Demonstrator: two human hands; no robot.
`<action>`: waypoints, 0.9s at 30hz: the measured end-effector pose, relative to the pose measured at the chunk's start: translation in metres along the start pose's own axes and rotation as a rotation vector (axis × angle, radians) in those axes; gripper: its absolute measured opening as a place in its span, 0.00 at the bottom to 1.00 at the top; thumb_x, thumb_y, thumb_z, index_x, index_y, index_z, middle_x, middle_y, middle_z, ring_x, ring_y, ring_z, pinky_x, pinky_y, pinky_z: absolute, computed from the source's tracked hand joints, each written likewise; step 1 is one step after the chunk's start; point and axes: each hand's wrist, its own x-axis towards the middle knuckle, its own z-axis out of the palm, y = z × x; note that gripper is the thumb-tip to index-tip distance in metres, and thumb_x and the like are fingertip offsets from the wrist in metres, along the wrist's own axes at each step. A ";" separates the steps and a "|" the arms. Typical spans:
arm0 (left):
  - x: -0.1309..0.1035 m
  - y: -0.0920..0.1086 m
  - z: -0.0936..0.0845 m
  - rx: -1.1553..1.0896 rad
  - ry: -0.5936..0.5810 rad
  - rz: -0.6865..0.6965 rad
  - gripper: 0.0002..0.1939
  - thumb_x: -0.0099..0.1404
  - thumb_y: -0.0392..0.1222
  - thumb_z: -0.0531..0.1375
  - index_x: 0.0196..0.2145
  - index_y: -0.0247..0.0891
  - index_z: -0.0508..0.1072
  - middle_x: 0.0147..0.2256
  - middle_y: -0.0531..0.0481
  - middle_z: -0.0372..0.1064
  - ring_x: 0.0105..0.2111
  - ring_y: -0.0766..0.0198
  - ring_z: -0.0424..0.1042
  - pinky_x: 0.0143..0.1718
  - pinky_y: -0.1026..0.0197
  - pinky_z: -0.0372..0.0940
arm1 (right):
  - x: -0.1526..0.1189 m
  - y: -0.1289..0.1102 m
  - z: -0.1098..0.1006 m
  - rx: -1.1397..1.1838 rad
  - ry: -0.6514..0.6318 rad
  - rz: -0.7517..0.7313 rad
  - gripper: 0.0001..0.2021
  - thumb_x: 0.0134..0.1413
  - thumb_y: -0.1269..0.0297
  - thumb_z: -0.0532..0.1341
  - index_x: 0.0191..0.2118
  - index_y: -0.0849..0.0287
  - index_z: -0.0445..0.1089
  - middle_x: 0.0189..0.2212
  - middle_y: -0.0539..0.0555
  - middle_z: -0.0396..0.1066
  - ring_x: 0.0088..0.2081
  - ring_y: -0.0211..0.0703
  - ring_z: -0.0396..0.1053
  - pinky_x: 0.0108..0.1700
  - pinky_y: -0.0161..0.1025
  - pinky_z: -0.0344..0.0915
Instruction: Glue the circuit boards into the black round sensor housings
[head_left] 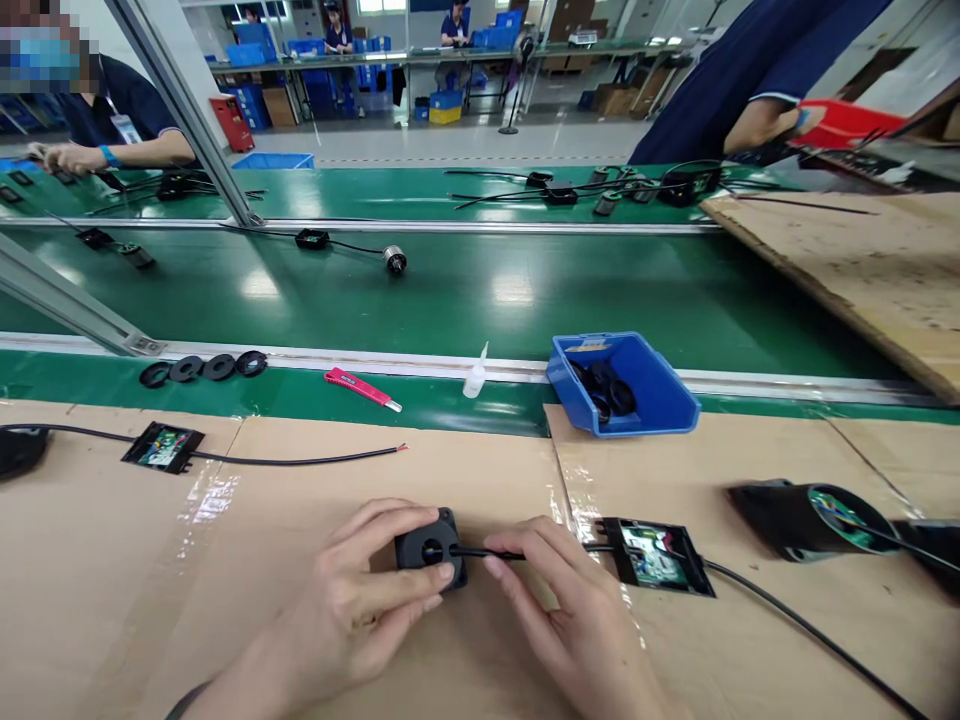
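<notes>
A square black part (450,534) with a round hole is gripped between the thumb and fingers of my left hand (375,590). Just to its right, my right hand (562,600) pinches a black cable (474,551), whose end meets the right side of the square part. The cable runs on to a black open case with a green circuit board (660,555), lying on the cardboard to the right of my right hand. From that case a thicker cable (795,612) leads off to the lower right.
Beyond my hands lie a blue bin (660,390) of black rings, a small white bottle (475,378), a red cutter (360,387) and several black rings (219,368). Another circuit case (163,447) is at left, black housings (814,520) at right. Co-workers are across the green conveyor (450,310).
</notes>
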 end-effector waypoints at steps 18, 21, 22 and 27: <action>-0.007 0.001 0.005 0.015 0.006 0.002 0.19 0.64 0.22 0.59 0.49 0.37 0.76 0.55 0.40 0.62 0.54 0.54 0.65 0.50 0.50 0.71 | -0.002 -0.001 0.000 0.028 0.029 -0.020 0.08 0.63 0.75 0.57 0.41 0.57 0.71 0.31 0.52 0.72 0.32 0.38 0.72 0.33 0.34 0.70; -0.008 0.000 0.006 -0.004 0.004 -0.006 0.20 0.64 0.22 0.58 0.49 0.38 0.76 0.55 0.40 0.63 0.54 0.54 0.65 0.50 0.50 0.71 | -0.001 -0.002 -0.001 0.032 0.048 -0.021 0.08 0.62 0.76 0.57 0.40 0.57 0.71 0.31 0.52 0.72 0.32 0.39 0.72 0.32 0.35 0.70; -0.008 -0.001 0.006 -0.011 0.001 -0.016 0.19 0.64 0.22 0.58 0.49 0.38 0.76 0.55 0.40 0.63 0.54 0.55 0.66 0.50 0.51 0.71 | 0.000 -0.002 -0.001 0.036 0.054 -0.023 0.09 0.62 0.76 0.57 0.41 0.57 0.71 0.31 0.52 0.72 0.32 0.39 0.72 0.32 0.35 0.71; -0.007 0.001 0.007 -0.013 0.004 -0.046 0.18 0.65 0.23 0.58 0.48 0.39 0.76 0.53 0.40 0.63 0.53 0.56 0.67 0.47 0.55 0.72 | 0.002 -0.003 0.000 0.076 0.079 -0.034 0.10 0.61 0.78 0.58 0.41 0.57 0.72 0.31 0.53 0.72 0.32 0.39 0.71 0.32 0.35 0.71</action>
